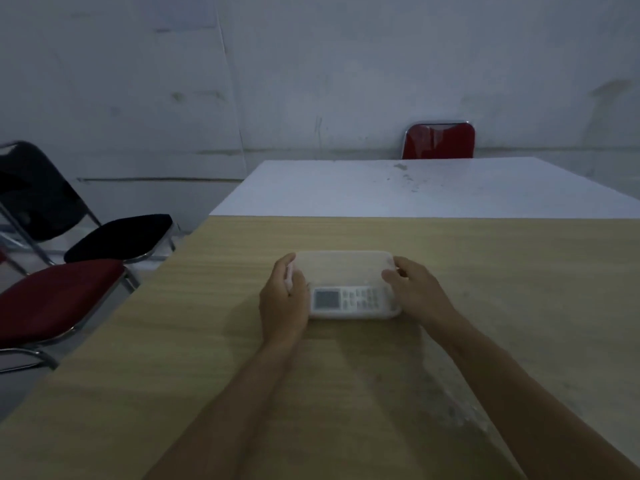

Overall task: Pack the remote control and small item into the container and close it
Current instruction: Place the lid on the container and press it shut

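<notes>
A translucent plastic container [343,268] with its lid on rests on the wooden table [485,306], straight ahead of me. Through the plastic a white remote control [349,299] with a grey screen and rows of buttons shows along the near side. My left hand [282,299] grips the container's left end, fingers wrapped over the edge. My right hand [415,289] holds the right end, fingers pressed on the lid corner. No small item can be made out; the picture is dim and blurred.
A white table [415,188] adjoins the wooden one at the far side, with a red chair [439,140] behind it. To the left stand a red-seated chair [59,296] and black folding chairs [117,237]. A grey wall lies beyond.
</notes>
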